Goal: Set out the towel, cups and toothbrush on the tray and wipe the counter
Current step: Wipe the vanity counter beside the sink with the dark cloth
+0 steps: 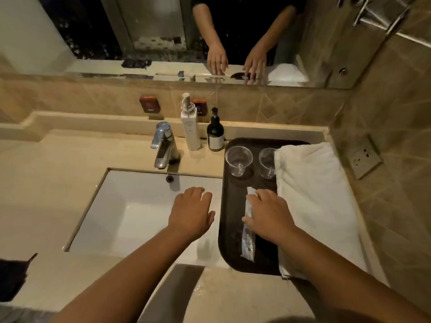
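Note:
A dark tray [229, 231] lies on the counter right of the sink. Two clear plastic cups [238, 160] [267, 163] stand upright at its far end. A folded white towel [314, 199] covers the tray's right side and hides part of the right cup. A wrapped toothbrush [248, 238] lies lengthwise in the tray's middle. My right hand [268, 214] rests flat on the toothbrush, fingers spread, thumb at the packet's left edge. My left hand [191, 212] hovers open, palm down, over the sink's right edge, holding nothing.
A white sink basin [130, 213] with a chrome faucet [163, 145] fills the middle. A white pump bottle [190, 127] and a dark pump bottle [215, 134] stand behind the tray. A dark cloth [11, 278] lies at the counter's left edge. A wall socket [366, 157] is at right.

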Motion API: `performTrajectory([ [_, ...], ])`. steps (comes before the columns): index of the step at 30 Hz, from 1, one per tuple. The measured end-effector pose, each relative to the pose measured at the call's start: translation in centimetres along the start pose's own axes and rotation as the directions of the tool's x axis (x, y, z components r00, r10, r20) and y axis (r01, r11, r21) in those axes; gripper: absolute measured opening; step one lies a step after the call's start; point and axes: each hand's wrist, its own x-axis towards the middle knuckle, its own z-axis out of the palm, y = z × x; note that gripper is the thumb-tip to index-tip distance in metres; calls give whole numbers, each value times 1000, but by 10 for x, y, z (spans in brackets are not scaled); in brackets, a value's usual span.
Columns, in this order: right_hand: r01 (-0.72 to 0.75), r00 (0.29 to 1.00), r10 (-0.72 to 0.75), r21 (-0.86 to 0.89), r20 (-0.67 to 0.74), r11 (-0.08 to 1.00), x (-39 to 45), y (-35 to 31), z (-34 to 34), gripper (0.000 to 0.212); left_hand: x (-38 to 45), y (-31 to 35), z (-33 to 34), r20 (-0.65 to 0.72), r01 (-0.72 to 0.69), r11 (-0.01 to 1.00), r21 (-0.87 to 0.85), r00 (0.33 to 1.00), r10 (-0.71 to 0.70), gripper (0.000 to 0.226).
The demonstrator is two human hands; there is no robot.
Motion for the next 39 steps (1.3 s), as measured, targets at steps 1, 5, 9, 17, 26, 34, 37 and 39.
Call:
performTrajectory([
  [1,12,1000,-12,5,24,1000,-5,-6,5,65,-8,-4,2,16,14,1000,0,1000,-14,53],
  [5,35,991,-42,58,129,998,-15,-28,26,75,-39,-15,11,82,61,998,3,995,-61,55],
  [9,81,985,-93,82,143,993,-17,-51,36,77,-62,-23,17,132,80,997,19,988,-82,52],
  [17,165,968,-188,144,164,976,-11,-104,43,76,-106,-66,14,140,215,976,-29,968,-209,50],
  [26,356,919,-368,106,141,929,-14,-260,52,72,-190,-206,6,92,378,924,-60,924,-372,50],
  [34,490,854,-502,108,137,865,-21,-497,105,67,-299,-417,12,-9,551,834,-41,834,-551,47],
  [37,528,836,-535,85,123,845,-20,-568,118,66,-327,-483,17,-30,651,756,-74,756,-654,51],
  [39,558,822,-561,56,100,828,-16,-601,126,67,-333,-521,23,-42,687,721,-95,721,-692,54],
])
